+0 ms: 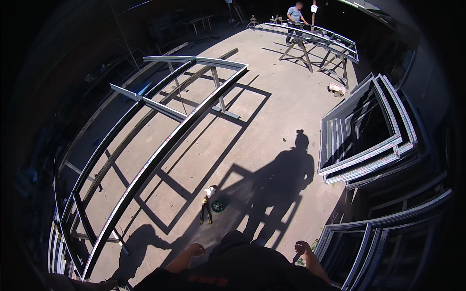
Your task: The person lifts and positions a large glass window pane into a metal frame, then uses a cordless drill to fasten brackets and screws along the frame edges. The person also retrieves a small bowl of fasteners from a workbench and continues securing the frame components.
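Observation:
Both my hands are low in view, on either side of my dark shirt. My left hand (pixel 195 250) is loosely curled, with nothing visible in it. My right hand (pixel 302 248) has bent fingers around a small dark thing (pixel 295 258), too small to make out. Left of me, a long dark metal frame (pixel 160 154) with pale strips rests raised on supports, apart from my hands. On the floor ahead lies a black-and-yellow hand tool (pixel 206 212), beside a green dish (pixel 218 206) of small pieces and a white crumpled item (pixel 210 190).
Several framed panels (pixel 361 162) are stacked to my right, with more frames (pixel 369 225) nearer. A co-worker (pixel 294 17) stands far off at another frame on sawhorses (pixel 303 54). Part of another person (pixel 73 283) shows at lower left. Shadows cross the concrete floor (pixel 252 126).

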Demonstrator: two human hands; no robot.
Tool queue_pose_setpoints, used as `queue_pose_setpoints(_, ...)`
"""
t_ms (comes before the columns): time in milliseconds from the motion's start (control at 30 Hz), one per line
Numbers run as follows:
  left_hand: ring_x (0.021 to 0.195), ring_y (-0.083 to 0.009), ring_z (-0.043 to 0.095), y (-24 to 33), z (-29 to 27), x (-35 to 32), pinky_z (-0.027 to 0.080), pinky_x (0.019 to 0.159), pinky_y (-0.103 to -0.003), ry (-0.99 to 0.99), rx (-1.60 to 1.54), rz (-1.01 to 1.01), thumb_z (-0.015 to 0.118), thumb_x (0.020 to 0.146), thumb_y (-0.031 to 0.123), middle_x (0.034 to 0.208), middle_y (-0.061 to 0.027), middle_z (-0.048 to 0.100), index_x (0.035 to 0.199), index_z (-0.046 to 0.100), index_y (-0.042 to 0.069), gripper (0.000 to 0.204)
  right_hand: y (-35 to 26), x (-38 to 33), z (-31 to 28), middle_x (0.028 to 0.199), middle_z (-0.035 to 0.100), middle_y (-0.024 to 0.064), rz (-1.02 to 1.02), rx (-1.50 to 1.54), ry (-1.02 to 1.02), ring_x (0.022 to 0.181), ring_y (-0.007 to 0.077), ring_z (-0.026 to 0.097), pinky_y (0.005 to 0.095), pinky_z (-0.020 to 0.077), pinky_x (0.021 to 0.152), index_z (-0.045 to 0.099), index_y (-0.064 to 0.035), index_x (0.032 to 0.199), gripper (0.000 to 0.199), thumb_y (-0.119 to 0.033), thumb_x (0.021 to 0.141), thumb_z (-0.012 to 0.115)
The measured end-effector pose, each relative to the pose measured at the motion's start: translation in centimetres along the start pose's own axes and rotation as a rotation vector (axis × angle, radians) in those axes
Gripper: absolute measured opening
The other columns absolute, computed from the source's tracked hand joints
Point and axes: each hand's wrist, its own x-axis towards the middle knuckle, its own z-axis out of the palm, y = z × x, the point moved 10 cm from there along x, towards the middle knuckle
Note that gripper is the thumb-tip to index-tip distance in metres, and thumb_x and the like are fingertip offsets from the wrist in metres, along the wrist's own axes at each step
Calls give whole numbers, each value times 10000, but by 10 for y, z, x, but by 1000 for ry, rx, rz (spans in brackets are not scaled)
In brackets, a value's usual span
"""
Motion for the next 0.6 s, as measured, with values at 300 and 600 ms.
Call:
queue_pose_setpoints(300,877,-245,740,116,-98,189,565,807,-394,-147,-243,-41,733,864,429,911,-89,782,998,808,124,341,-357,191,-149,863,723,148,-365,-608,400,708,251,694,363,574,667,655,19,1163,315,-173,919,602)
queue_pose_setpoints(600,778,-219,738,270,-517,469,568,756,-378,71,-116,15,681,909,389,807,-58,775,980,803,112,310,-337,258,-137,947,720,118,31,-1061,44,916,282,674,432,525,799,732,-92,960,321,-381,895,608)
